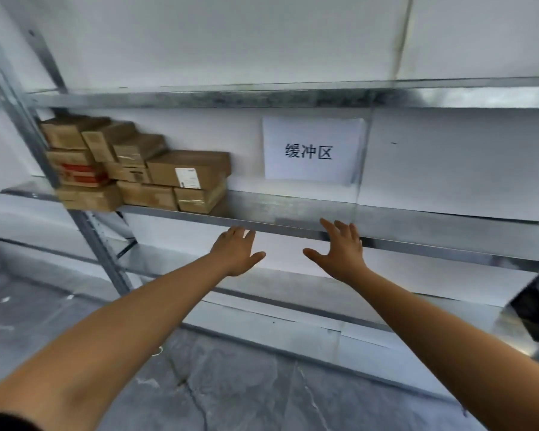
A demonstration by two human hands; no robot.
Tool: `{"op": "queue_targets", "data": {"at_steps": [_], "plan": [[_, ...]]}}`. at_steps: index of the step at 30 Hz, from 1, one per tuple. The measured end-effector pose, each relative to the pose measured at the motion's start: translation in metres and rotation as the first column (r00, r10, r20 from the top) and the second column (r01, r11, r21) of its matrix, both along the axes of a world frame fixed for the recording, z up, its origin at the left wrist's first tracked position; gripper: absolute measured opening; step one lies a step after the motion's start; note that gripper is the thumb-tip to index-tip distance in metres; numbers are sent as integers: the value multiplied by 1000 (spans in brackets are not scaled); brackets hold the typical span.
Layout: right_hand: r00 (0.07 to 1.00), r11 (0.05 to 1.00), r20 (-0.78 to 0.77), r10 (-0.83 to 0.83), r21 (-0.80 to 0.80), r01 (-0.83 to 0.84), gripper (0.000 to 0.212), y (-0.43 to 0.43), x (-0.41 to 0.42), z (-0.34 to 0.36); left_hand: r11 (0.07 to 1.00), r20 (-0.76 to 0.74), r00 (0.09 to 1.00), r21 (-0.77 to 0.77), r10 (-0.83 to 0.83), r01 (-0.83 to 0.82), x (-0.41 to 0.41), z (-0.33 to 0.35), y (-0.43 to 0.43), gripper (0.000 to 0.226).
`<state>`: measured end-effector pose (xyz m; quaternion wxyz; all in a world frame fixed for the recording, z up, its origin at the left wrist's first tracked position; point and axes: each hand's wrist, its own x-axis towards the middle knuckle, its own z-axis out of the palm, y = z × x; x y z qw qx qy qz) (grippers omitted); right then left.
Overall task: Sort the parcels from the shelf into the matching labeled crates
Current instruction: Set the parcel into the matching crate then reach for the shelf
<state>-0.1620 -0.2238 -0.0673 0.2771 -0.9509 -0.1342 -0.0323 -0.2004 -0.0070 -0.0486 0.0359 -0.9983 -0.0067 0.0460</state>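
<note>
Several brown cardboard parcels (pixel 131 163) are stacked at the left end of a metal shelf (pixel 417 222). The nearest one, a flat box with a white label (pixel 189 168), lies on top of two smaller boxes. My left hand (pixel 237 251) reaches out just below the shelf's front edge, fingers straight, holding nothing, to the right of the stack. My right hand (pixel 341 250) is spread open with its fingertips at the shelf edge, also holding nothing. No crates are in view.
A white paper sign (pixel 311 149) with three printed characters hangs on the wall behind the shelf. A slanted steel upright (pixel 84 225) stands at the left. Another shelf (pixel 262 99) runs above and one below. Grey concrete floor (pixel 231 384) lies underneath.
</note>
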Motion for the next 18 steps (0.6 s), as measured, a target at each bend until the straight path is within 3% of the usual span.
{"op": "queue_targets", "data": {"at_steps": [10,18], "plan": [[986,986,-12,168,-12,-168,78,139,64,-1,965,-28,972,-109,235,-236,17,-12,125,67],[970,968,12,244,55,-244,77,237,182,5,953,6,958,-98,288,-286,102,-5,211,67]]}}
